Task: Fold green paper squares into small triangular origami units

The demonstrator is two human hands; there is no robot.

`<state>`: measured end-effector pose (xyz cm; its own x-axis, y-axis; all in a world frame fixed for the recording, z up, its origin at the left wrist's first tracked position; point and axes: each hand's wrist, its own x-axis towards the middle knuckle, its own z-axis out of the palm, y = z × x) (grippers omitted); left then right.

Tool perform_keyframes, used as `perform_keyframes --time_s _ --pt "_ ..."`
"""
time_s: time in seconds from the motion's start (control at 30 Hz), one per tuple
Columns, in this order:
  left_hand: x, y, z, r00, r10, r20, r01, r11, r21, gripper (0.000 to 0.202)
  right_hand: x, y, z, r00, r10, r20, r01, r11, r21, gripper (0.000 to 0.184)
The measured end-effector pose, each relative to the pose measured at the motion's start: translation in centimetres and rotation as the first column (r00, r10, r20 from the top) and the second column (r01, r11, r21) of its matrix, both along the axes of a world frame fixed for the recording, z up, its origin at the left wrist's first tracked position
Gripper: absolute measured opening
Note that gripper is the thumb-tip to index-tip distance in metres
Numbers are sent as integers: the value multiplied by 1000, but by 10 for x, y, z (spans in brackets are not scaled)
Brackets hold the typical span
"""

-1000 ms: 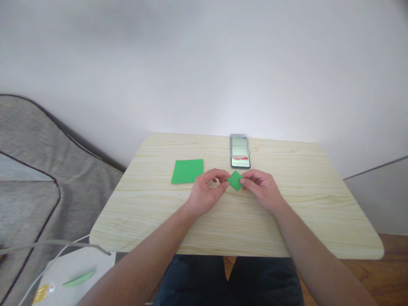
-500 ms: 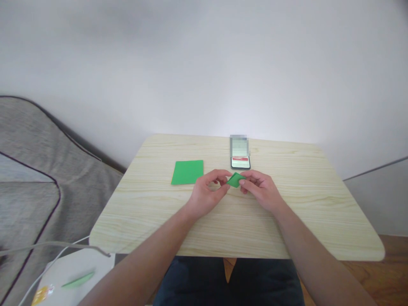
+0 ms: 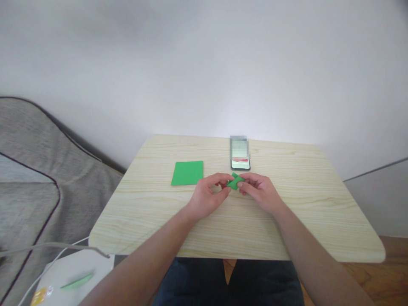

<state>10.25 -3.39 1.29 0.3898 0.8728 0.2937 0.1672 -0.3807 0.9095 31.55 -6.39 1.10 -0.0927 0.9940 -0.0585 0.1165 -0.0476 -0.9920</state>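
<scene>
A small folded piece of green paper (image 3: 235, 182) is held between my two hands over the middle of the table. My left hand (image 3: 210, 193) pinches its left corner between thumb and fingers. On the other side, my right hand (image 3: 259, 191) grips the right edge, thumb on top. The folded paper has a raised flap at its upper edge; my fingertips cover parts of its sides. Left of my hands lies a flat stack of green square paper (image 3: 187, 173), with a thin yellow-orange edge showing.
A phone (image 3: 240, 154) with a lit, partly blurred screen lies just beyond my hands. The pale wooden table (image 3: 318, 221) meets a white wall. At lower left are a white surface (image 3: 92, 265) bearing a light green object (image 3: 77, 281), cables, and a grey sofa (image 3: 76, 182).
The folded paper has changed from a plain diamond to a shape with a flap standing out at the top. Both hands have barely shifted.
</scene>
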Motion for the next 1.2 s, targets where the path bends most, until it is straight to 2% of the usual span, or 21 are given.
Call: perform_keyframes --time_s 0.1,0.23,0.3,0.37,0.47,0.63,0.77,0.9,1.07,1.2 --pt "0 0 -1 1000 16 -18 -15 1000 27 17 0 0 0 1000 6 23 -7 1000 23 31" --pt "0 1 -5 997 35 -75 -30 997 75 7 -1 -2 1 998 -35 51 31 996 84 44" --pt "0 0 -6 993 42 -114 -29 994 109 7 -2 -4 1 992 -73 98 61 990 128 39" --pt "0 0 -8 988 50 -147 -28 989 148 10 -2 -6 3 980 -97 173 68 984 166 26" --pt "0 0 -11 978 51 -201 -13 983 185 12 -3 -11 6 946 -102 309 31 973 227 14" --pt "3 -6 -7 941 44 -336 32 976 217 19 -1 -27 8 836 -185 516 -65 902 428 19" --pt "5 -26 2 913 12 -407 92 968 234 28 4 -47 5 762 -255 595 -120 848 516 26" --pt "0 -57 7 894 -28 -448 119 977 176 42 9 -68 2 727 -265 633 -190 809 556 32" --pt "-7 -94 9 846 -65 -529 147 982 115 50 13 -90 -7 710 -164 685 -294 815 499 31" --pt "-10 -113 8 797 58 -602 54 985 167 43 16 -102 -13 699 -136 702 -310 827 469 29"
